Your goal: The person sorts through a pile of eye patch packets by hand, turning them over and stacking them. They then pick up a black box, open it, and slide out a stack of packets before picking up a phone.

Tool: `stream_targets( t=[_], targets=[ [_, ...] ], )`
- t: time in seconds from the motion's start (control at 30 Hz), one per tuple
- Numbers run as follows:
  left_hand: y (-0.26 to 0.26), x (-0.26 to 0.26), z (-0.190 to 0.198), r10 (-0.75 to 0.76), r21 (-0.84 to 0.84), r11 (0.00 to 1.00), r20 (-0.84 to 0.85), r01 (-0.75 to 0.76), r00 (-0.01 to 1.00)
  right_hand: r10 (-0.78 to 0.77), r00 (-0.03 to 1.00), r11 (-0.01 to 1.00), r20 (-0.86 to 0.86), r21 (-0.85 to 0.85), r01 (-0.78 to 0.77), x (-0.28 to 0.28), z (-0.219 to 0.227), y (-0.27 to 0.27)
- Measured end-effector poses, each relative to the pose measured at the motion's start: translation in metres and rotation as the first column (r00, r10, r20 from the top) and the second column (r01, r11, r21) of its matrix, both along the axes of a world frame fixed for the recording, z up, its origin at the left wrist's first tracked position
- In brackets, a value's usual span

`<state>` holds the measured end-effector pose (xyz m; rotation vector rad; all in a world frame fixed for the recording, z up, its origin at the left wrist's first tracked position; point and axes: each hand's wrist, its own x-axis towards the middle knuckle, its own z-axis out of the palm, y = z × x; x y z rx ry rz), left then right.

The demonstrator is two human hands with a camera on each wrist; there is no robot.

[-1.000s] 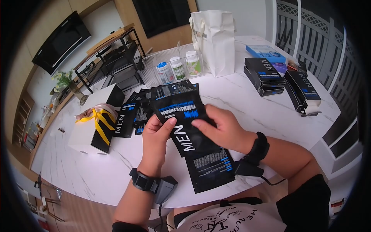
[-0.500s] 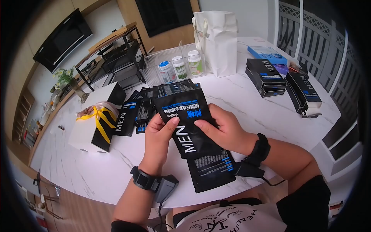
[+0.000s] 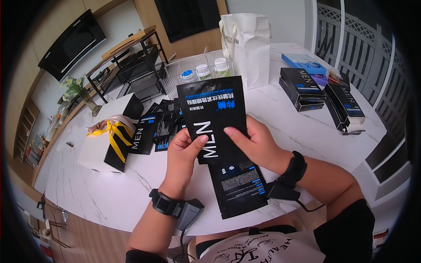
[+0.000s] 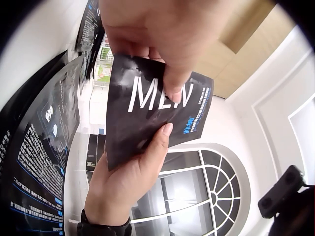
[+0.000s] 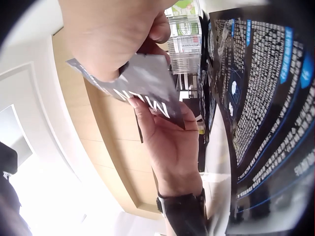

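Observation:
Both hands hold a black eye-patch sachet (image 3: 219,109) printed with a large white "MEN" and blue lettering. My left hand (image 3: 182,151) pinches its left edge, thumb on the front. On the opposite edge my right hand (image 3: 263,147) grips it, its thumb lying across the face. Both thumbs show on the front in the left wrist view, where the sachet (image 4: 130,123) looks flat and unopened. Below it on the table lies another black sachet (image 3: 239,193), covered with small white print. More black sachets (image 3: 164,127) lie overlapping beyond the left hand.
A white and black box (image 3: 103,149) with a yellow ribbon stands left. Behind are a clear organizer (image 3: 171,79) with several bottles and a white paper bag (image 3: 250,52). Black "MEN" boxes (image 3: 302,87) and a blue box (image 3: 305,63) sit back right on the marble-patterned table (image 3: 131,197).
The held sachet has been lifted and tilted more upright, its face turned toward the head camera. It now covers the lower parts of the bottles, and more of the sachet beneath shows.

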<state>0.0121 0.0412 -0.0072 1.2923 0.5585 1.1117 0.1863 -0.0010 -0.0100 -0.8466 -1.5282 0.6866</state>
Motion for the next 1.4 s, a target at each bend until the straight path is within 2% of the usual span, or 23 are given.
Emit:
stream_targets(
  t=[0.03,0.17,0.23,0.33,0.4,0.47,0.53,0.63,0.73,0.77,0.8,0.87,0.9,0.97,1.03,1.17,1.27,1.33,1.37,1.4],
  targets=[
    [0.000,-0.001,-0.001,-0.016,0.015,1.000,0.008,0.016,1.000,-0.019,0.999,1.000,-0.042,-0.026,0.017,0.001,0.001,0.001],
    [-0.006,0.001,0.003,-0.003,0.031,1.000,0.001,0.003,1.000,-0.039,0.999,0.999,-0.031,-0.004,0.038,0.001,0.000,0.000],
    [0.002,-0.003,-0.001,-0.007,0.033,0.999,-0.014,0.007,1.000,-0.056,0.989,0.996,0.139,0.070,0.047,0.000,0.004,-0.008],
    [0.003,-0.002,-0.003,-0.011,0.022,1.000,-0.026,0.012,1.000,-0.017,0.984,0.999,0.175,0.039,0.010,-0.001,0.004,-0.013],
    [0.000,-0.001,0.000,-0.010,0.008,1.000,-0.003,0.010,1.000,-0.065,0.988,0.994,0.141,0.097,0.051,-0.001,0.004,-0.007],
    [-0.005,0.003,0.004,-0.007,0.012,1.000,-0.001,0.008,1.000,-0.062,0.998,0.998,-0.001,0.023,0.062,0.001,0.003,-0.001],
    [-0.007,0.004,0.006,-0.002,0.018,1.000,0.001,0.002,1.000,-0.064,0.998,0.998,-0.006,0.017,0.064,0.003,-0.001,0.002],
    [-0.005,0.003,0.003,-0.066,-0.067,0.996,-0.201,0.053,0.977,-0.033,0.971,0.999,-0.237,0.015,0.038,0.004,-0.004,0.009],
    [-0.001,0.002,-0.003,-0.068,-0.082,0.995,-0.214,0.052,0.974,-0.037,0.967,0.999,-0.251,-0.020,0.033,0.005,-0.005,0.007],
    [-0.001,0.002,-0.002,-0.068,-0.082,0.995,-0.214,0.051,0.974,-0.101,0.985,0.992,-0.143,0.064,0.111,0.004,-0.008,0.008],
    [-0.001,0.001,-0.001,-0.052,-0.057,0.998,-0.193,0.042,0.980,-0.101,0.985,0.992,-0.143,0.063,0.111,0.003,-0.003,0.002],
    [-0.001,0.001,-0.001,-0.036,-0.032,0.999,-0.170,0.031,0.985,-0.014,1.000,0.975,-0.019,-0.223,0.010,0.001,0.012,-0.015],
    [-0.001,0.002,-0.001,-0.036,-0.036,0.999,-0.150,0.031,0.988,-0.037,0.999,0.988,-0.027,-0.148,0.032,-0.003,0.010,-0.013],
    [-0.002,0.002,-0.001,-0.037,-0.041,0.999,-0.131,0.032,0.991,-0.065,0.996,0.984,-0.061,-0.170,0.054,0.000,0.009,-0.009],
    [-0.006,0.002,0.001,-0.164,0.024,0.986,-0.086,0.166,0.983,-0.094,0.990,0.974,-0.107,-0.214,0.069,0.005,0.006,-0.001],
    [-0.008,0.002,0.003,-0.089,-0.014,0.996,-0.118,0.088,0.989,-0.111,0.991,0.972,-0.069,-0.214,0.094,0.000,0.008,-0.008],
    [0.001,0.000,0.000,-0.029,-0.050,0.998,-0.114,0.024,0.993,-0.041,0.998,0.987,0.052,-0.152,0.049,-0.002,0.010,-0.014],
    [0.000,0.000,-0.001,-0.039,-0.055,0.998,-0.135,0.032,0.990,0.010,0.998,0.980,0.070,-0.200,0.004,-0.001,0.009,-0.017],
    [-0.002,0.001,-0.001,-0.054,-0.036,0.998,-0.130,0.050,0.990,0.008,0.998,0.980,0.069,-0.199,0.006,-0.001,0.007,-0.014],
    [-0.003,0.002,0.000,-0.070,-0.019,0.998,-0.126,0.068,0.990,-0.068,0.997,0.992,0.047,-0.098,0.073,0.000,0.004,-0.009]
  ],
)
